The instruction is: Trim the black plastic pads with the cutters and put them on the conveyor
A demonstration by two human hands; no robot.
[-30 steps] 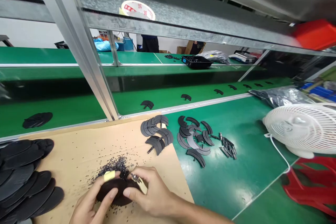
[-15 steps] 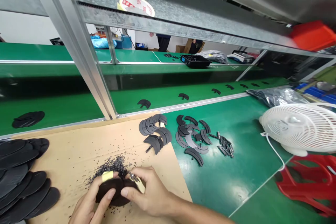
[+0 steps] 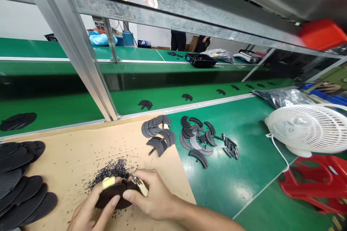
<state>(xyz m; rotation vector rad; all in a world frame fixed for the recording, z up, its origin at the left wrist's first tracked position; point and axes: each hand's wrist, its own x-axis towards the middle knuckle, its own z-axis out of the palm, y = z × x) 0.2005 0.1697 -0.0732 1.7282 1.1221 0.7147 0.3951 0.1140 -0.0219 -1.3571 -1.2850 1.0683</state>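
Observation:
My left hand [image 3: 93, 205], a yellow strip round one finger, grips a dark oval plastic piece [image 3: 112, 193] between thumb and fingers. In my right hand [image 3: 157, 196] is a pair of small nippers [image 3: 140, 184] with cream handles, their metal jaws at the far right edge of the piece. My right thumb also rests against the piece. Behind both hands, a heap of tiny black offcuts [image 3: 114, 169] lies scattered over the cardboard sheet [image 3: 78, 148]. More flat black oval pieces [image 3: 24, 187] are stacked on the left.
Curved black parts [image 3: 159, 139] sit at the cardboard's right edge, others [image 3: 197, 139] on the green table beside short black rods [image 3: 231, 148]. A green belt [image 3: 162, 97] carries spaced parts behind. A metal post [image 3: 89, 68], white fan [image 3: 306, 130] and red stool [image 3: 317, 184] stand around.
The view has shifted slightly, so most things sit a little further left and higher. Both hands keep their grip, and the oval piece is tilted a bit differently.

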